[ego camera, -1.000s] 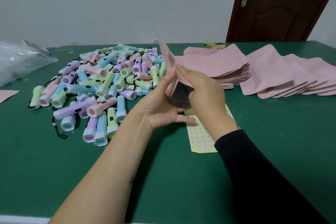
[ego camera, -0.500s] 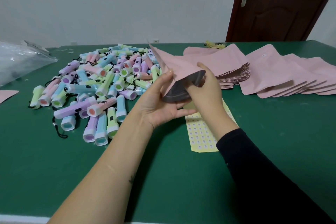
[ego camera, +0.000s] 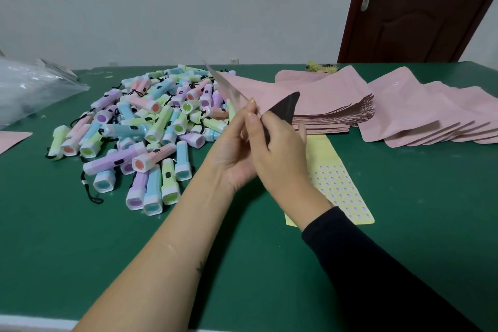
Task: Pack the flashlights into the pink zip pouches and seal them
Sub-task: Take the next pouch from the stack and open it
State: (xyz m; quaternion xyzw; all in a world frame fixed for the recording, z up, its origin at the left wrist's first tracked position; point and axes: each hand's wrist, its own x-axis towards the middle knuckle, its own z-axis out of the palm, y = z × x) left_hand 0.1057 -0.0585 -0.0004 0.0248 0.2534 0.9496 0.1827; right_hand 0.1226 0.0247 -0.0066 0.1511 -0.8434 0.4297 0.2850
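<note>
Starting at the left edge, a clear plastic bag (ego camera: pixel 32 89) bulges in over the green table (ego camera: pixel 67 250), and just below it the corner of a flat pink pouch (ego camera: pixel 10 140) pokes into view. Next comes the heap of flashlights (ego camera: pixel 151 121), pastel bodies piled every which way, black wrist cords trailing off the near side; none is in a pouch. From the heap down to the table's near edge runs a broad band of green cloth, crossed only by the two forearms. Now the centre: the left hand (ego camera: pixel 237 153) pinches one side of the pink zip pouch (ego camera: pixel 269 94) between thumb and fingertips, raised above the table, while the right hand (ego camera: pixel 280 151), in a black sleeve (ego camera: pixel 377 277), curls its fingers at the mouth, which gapes to show a dark lining. The pouch's far corner tilts up over the heap's right fringe. Under the right wrist lies a yellow sticker sheet (ego camera: pixel 339 180), flat, its near end well short of the table edge. Beyond it sits a thick stack of pouches (ego camera: pixel 336 113), and further right a fanned row of pouches (ego camera: pixel 431 121) overlaps out to the frame's edge. Behind, a brown door (ego camera: pixel 417 8) stands by the table's back corner.
</note>
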